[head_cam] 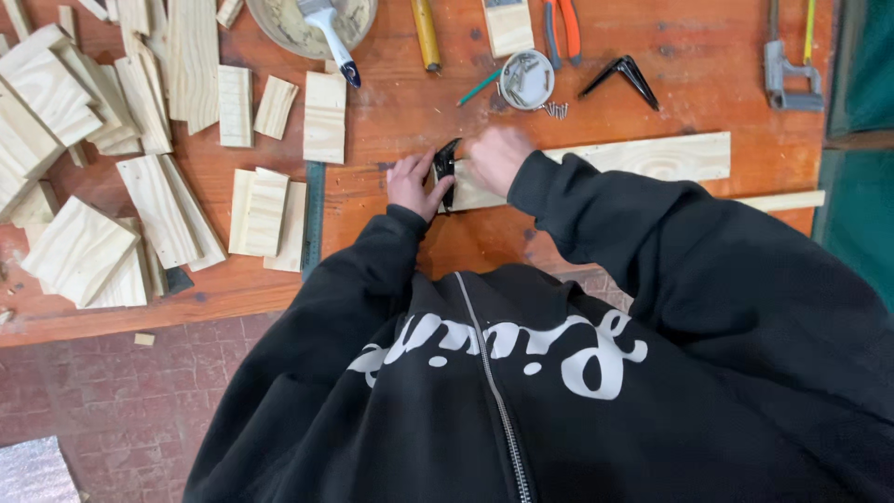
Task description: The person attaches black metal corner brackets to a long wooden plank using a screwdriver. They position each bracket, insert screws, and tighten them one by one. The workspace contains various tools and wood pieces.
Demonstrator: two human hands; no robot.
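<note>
1. The long pine board (643, 160) lies flat on the orange workbench (708, 65), its long axis running left to right, and its left end sits under the hands.
2. A black metal bracket (446, 169) stands at that left end.
3. The left hand (410, 183) has its fingers closed on the bracket.
4. The right hand (496, 156) presses beside it, fingers curled together; what they grip I cannot tell.
5. A small round tin (526, 80) holds screws; a bowl (312, 23) holds pale paste and a brush.
</note>
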